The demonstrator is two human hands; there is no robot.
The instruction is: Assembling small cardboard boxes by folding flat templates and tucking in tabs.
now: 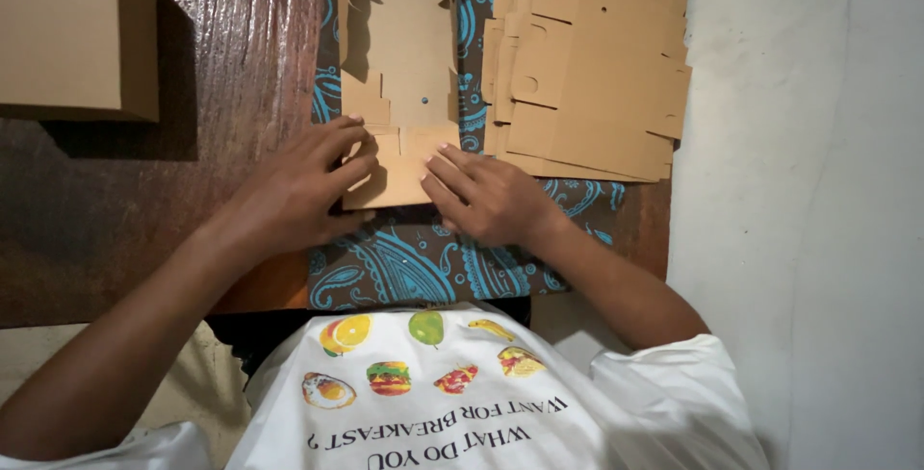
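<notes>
We see a dark wooden tabletop (144,210) running to a pale floor on the right, its near edge just ahead of our white shirt. A blue-patterned cloth (414,263) covers its middle. At the far left sits a closed cardboard box (72,32), well apart from our hands, with bare wood between. On the cloth's right lies a stack of flat cardboard blanks (597,56), just beside the half-folded cardboard box (404,47) at the centre, leaving little room on that side. Our left hand (298,191) presses the box's near flap (399,177) from the left, fingers spread flat, grip loose and not closed. Our right hand (486,196) lies flat on the same flap's right side, fingers extended, clasping nothing.
</notes>
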